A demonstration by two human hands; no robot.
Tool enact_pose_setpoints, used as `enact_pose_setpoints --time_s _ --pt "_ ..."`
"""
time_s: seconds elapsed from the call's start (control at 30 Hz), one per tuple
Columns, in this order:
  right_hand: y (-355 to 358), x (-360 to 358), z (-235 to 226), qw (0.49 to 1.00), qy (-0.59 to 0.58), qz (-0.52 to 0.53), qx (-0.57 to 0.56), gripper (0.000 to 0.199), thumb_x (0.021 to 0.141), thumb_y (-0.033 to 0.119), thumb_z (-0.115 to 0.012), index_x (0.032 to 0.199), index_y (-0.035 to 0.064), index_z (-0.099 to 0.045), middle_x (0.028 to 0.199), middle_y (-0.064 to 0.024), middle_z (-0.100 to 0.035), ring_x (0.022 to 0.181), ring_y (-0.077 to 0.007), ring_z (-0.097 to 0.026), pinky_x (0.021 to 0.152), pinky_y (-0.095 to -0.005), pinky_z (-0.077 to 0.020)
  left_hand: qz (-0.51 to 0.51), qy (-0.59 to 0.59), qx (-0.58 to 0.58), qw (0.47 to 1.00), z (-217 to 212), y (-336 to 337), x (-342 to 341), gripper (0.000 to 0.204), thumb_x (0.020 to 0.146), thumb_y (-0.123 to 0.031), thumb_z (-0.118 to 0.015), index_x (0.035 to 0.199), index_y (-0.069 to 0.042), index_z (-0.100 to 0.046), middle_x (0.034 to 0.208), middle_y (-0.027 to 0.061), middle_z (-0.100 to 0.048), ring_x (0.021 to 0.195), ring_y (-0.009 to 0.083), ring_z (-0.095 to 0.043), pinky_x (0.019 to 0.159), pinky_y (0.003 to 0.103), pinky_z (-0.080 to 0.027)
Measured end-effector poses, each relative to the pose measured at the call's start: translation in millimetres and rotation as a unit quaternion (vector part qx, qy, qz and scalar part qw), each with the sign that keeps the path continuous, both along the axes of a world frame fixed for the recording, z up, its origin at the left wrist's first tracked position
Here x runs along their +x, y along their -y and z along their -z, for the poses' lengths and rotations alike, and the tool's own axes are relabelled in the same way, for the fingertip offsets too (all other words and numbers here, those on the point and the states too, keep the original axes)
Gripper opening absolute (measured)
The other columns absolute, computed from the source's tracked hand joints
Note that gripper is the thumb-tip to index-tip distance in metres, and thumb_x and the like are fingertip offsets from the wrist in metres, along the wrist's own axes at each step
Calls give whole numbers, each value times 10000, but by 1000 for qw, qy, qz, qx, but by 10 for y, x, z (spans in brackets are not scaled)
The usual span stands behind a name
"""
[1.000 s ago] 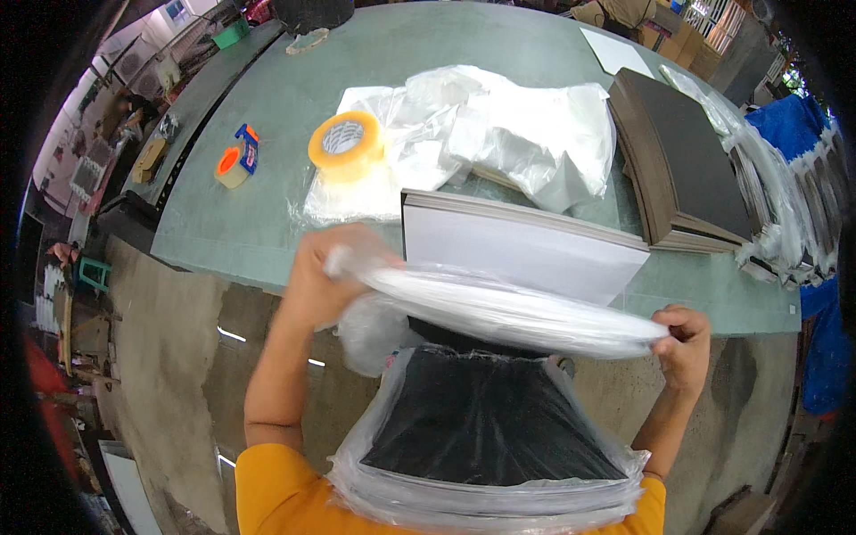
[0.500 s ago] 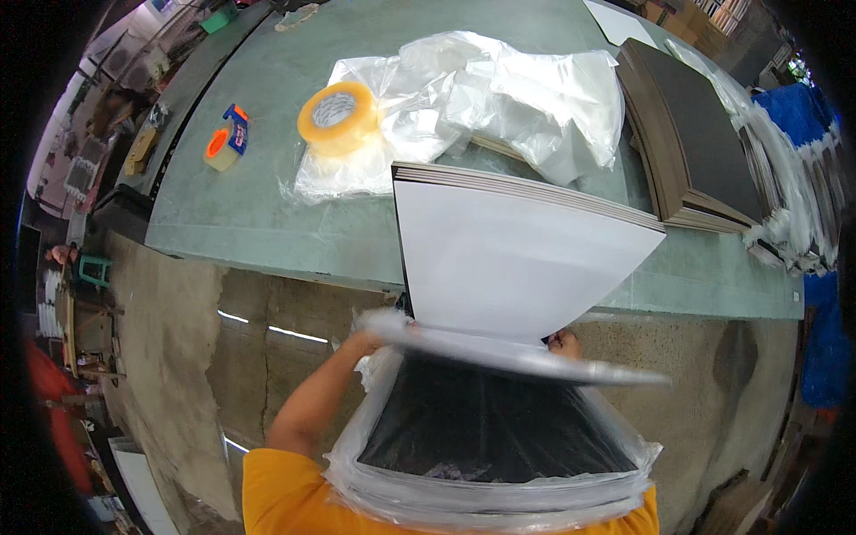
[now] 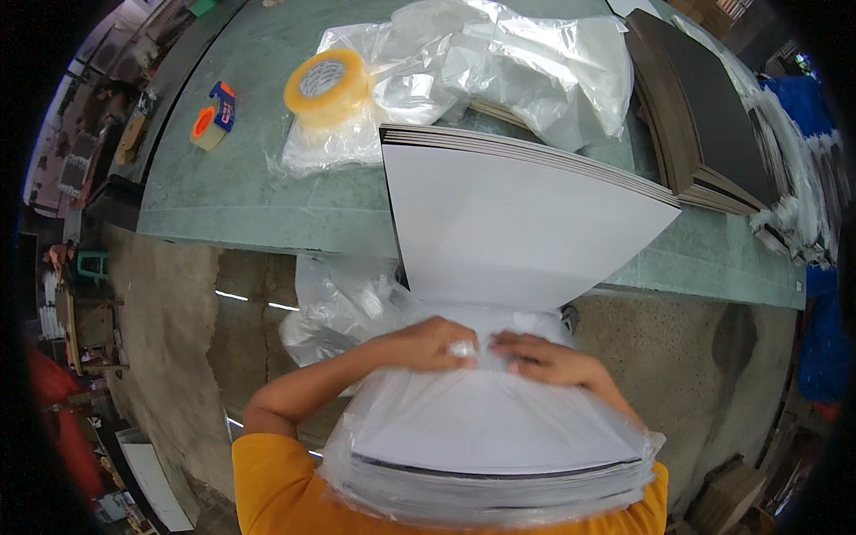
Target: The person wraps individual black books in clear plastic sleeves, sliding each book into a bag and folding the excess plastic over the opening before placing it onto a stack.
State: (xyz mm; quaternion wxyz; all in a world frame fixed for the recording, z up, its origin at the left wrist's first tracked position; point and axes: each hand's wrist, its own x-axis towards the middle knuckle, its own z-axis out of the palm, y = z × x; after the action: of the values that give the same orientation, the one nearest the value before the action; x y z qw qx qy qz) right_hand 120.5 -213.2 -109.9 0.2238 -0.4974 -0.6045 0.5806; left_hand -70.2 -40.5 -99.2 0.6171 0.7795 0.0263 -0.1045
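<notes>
Single view only, from the camera worn on my head, left of the pair. It looks steeply down and forward over my chest. Nearest the lens, at the lower edge, sits the bagged stack of sheets (image 3: pixel 490 446) held against my body, with my left hand (image 3: pixel 437 343) and right hand (image 3: pixel 544 361) just above it; my forearms enter from the bottom. Farther out, toward the top, lies the green table (image 3: pixel 241 192), its near edge crossing mid-frame and bending with the fisheye. The floor (image 3: pixel 178 357) shows between table and body. Left rim reaches a distant cluttered area; corners are black. No second view to compare overlap.
</notes>
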Motion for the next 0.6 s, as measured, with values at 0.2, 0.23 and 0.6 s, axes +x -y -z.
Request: enact_pose_setpoints --time_s 0.2,0.23,0.6 --pt "-207 188 418 976 152 60 -144 568 826 463 -427 1122 -18 -481 1155 -186 -478 1104 -290 -429 930 -344 -319 -94 6 181 979 303 -99 383 180 786 -183 -548 844 -13 -556 769 167 -569 698 270 -552 639 321 -434" --pt "-358 118 173 988 52 87 -113 526 816 433 -469 1082 -20 -511 1096 -176 -518 1045 -260 -477 890 -327 -356 -161 36 145 976 60 -35 528 188 793 -190 -544 828 -5 -549 761 154 -571 683 260 -550 633 322 -435" --pt "-480 235 -781 956 -224 189 -16 264 697 49 -655 941 0 -567 827 -40 -593 766 -93 -542 720 -222 -436 -414 118 -101 897 -1231 -632 278 55 754 -25 -529 804 -6 -538 676 51 -525 578 114 -499 471 191 -402"
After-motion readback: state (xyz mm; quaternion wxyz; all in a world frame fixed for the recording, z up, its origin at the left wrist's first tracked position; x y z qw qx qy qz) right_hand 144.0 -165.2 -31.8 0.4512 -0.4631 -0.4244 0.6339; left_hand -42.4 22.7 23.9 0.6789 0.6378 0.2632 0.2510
